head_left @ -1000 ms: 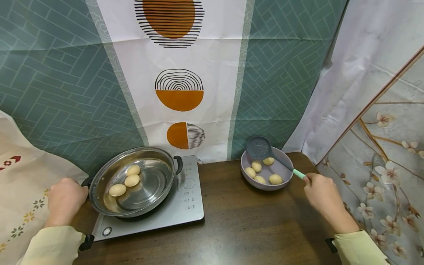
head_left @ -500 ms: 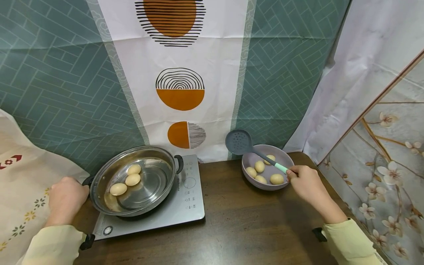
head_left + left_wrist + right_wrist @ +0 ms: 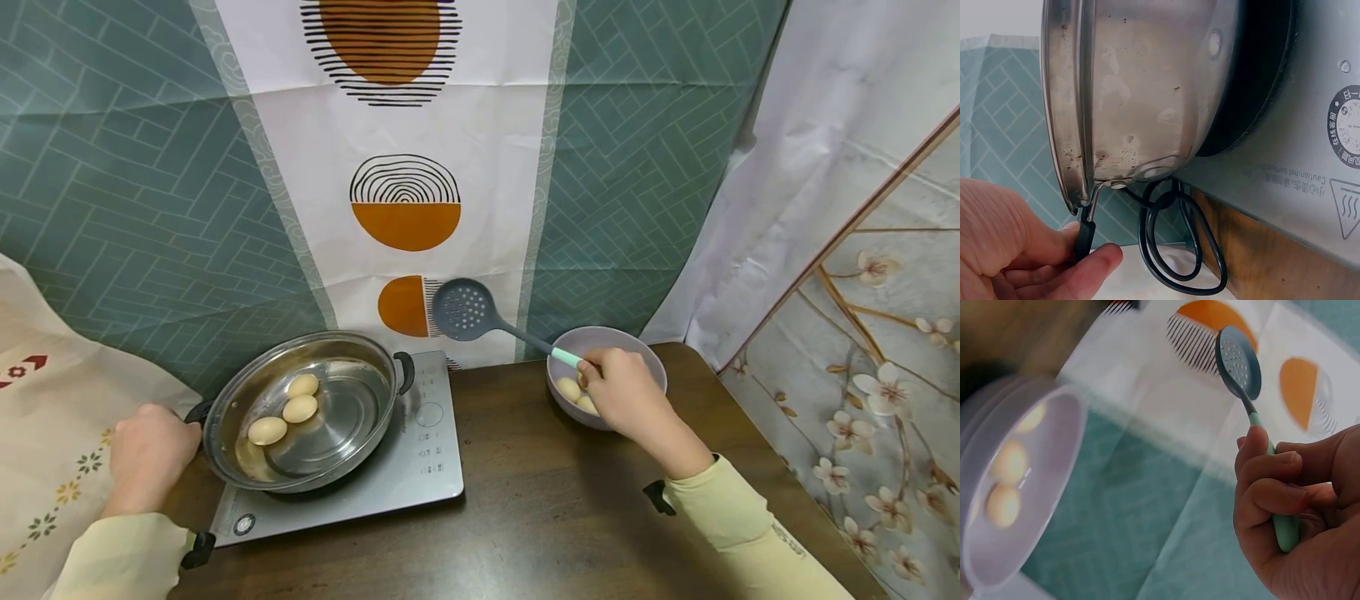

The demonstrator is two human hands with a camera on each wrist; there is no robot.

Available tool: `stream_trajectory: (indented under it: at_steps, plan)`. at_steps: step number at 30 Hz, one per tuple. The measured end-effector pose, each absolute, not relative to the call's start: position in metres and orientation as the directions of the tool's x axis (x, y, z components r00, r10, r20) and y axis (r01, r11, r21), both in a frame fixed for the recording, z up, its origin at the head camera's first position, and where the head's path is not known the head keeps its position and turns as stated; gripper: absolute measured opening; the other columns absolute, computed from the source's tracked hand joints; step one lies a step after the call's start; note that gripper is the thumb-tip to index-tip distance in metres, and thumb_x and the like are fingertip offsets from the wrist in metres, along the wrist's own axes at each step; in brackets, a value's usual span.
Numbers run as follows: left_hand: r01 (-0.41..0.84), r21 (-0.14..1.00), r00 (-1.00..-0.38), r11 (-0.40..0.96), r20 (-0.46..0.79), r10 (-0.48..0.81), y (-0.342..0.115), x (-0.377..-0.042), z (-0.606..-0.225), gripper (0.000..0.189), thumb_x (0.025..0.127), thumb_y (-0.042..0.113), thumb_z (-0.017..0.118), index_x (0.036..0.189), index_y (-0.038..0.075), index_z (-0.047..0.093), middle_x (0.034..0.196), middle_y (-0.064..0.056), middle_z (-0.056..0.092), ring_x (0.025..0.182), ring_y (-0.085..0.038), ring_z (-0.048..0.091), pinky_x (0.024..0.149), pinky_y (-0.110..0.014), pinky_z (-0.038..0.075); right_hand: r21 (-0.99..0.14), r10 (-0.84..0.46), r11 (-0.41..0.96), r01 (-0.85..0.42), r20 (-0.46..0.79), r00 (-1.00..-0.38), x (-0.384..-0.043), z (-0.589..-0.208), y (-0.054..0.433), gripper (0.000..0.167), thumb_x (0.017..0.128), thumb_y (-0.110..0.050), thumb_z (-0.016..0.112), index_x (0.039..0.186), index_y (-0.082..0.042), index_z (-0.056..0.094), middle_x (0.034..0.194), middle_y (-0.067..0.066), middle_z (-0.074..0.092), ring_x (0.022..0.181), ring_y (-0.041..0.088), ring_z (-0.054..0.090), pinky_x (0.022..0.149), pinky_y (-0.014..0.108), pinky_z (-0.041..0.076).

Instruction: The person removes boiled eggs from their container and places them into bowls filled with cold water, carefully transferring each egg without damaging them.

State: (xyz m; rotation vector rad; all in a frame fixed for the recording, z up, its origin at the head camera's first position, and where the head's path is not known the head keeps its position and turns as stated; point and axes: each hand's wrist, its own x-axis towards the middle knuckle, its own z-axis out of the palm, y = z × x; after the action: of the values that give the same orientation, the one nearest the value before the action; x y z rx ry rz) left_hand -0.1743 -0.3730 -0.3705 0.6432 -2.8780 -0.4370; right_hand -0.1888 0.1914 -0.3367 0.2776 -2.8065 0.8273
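Observation:
My left hand (image 3: 150, 454) pinches the black side handle (image 3: 1085, 237) of a wide steel pot (image 3: 337, 425) between thumb and fingers. Inside the pot lie three eggs (image 3: 299, 408), towards its left side. With curled fingers my right hand (image 3: 626, 392) grips the mint-green handle (image 3: 1285, 531) of a skimmer. The skimmer's grey perforated head (image 3: 463, 309) is raised in front of the backdrop, between pot and bowl, and carries nothing. Below the right hand stands a lavender bowl (image 3: 654, 367) with several eggs (image 3: 1010, 461), some hidden by the hand.
Under the pot sits a silver induction cooker (image 3: 431, 467) with a touch panel on its right. A black cable (image 3: 1210, 240) is looped beside it. Patterned cloths (image 3: 637, 167) hang behind the dark wooden table (image 3: 510, 500).
My right hand has carried the skimmer leftwards, from over the bowl to between bowl and pot. The left hand keeps its hold on the pot handle.

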Motion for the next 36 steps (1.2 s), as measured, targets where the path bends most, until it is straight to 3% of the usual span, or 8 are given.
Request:
stream_trajectory:
  at_steps: [9, 16, 21, 28, 36]
  plan:
    - [-0.386, 0.301, -0.895, 0.872, 0.106, -0.433, -0.373, -0.175, -0.372, 0.032, 0.077, 0.016, 0.055, 0.064, -0.013, 0.058, 0.065, -0.032, 0.056, 0.057, -0.044, 0.052, 0.044, -0.043, 0.037, -0.504, -0.19, 0.818, -0.278, 0.22, -0.957, -0.19, -0.336, 0.125, 0.024, 0.093, -0.017, 0.052, 0.07, -0.016, 0.059, 0.057, -0.003, 0.046, 0.053, 0.013, 0.043, 0.05, 0.028, 0.036]
    - [-0.364, 0.305, -0.9, 0.88, 0.128, -0.416, -0.374, -0.176, -0.375, 0.032, 0.078, 0.016, 0.054, 0.062, -0.011, 0.059, 0.063, -0.029, 0.056, 0.055, -0.04, 0.051, 0.044, -0.041, 0.036, -0.401, -0.273, 0.845, -0.355, 0.247, -0.93, -0.189, -0.346, 0.085, 0.03, 0.092, -0.015, 0.052, 0.062, -0.016, 0.055, 0.053, -0.004, 0.041, 0.05, 0.014, 0.041, 0.048, 0.029, 0.035]
    - [-0.36, 0.308, -0.898, 0.881, 0.142, -0.417, -0.374, -0.175, -0.374, 0.032, 0.077, 0.016, 0.055, 0.063, -0.012, 0.059, 0.063, -0.03, 0.056, 0.056, -0.042, 0.051, 0.044, -0.042, 0.035, -0.332, -0.331, 0.857, -0.395, 0.233, -0.914, -0.187, -0.351, 0.063, 0.025, 0.089, -0.012, 0.052, 0.064, -0.014, 0.056, 0.054, -0.003, 0.044, 0.051, 0.013, 0.043, 0.047, 0.03, 0.036]
    - [-0.383, 0.293, -0.895, 0.876, 0.118, -0.43, -0.374, -0.175, -0.371, 0.032, 0.078, 0.017, 0.055, 0.066, -0.013, 0.059, 0.067, -0.033, 0.056, 0.059, -0.045, 0.052, 0.044, -0.042, 0.037, -0.21, -0.392, 0.875, -0.436, 0.22, -0.893, -0.185, -0.356, 0.038, 0.006, 0.082, -0.01, 0.059, 0.08, -0.009, 0.065, 0.062, 0.0, 0.057, 0.051, 0.01, 0.049, 0.044, 0.027, 0.038]
    - [-0.381, 0.293, -0.898, 0.877, 0.11, -0.427, -0.373, -0.175, -0.371, 0.032, 0.078, 0.017, 0.054, 0.066, -0.013, 0.059, 0.067, -0.033, 0.056, 0.058, -0.045, 0.053, 0.044, -0.042, 0.037, -0.142, -0.437, 0.878, -0.457, 0.15, -0.887, -0.184, -0.362, 0.012, 0.008, 0.08, -0.018, 0.067, 0.077, -0.011, 0.065, 0.061, -0.004, 0.055, 0.049, 0.007, 0.047, 0.042, 0.025, 0.038]
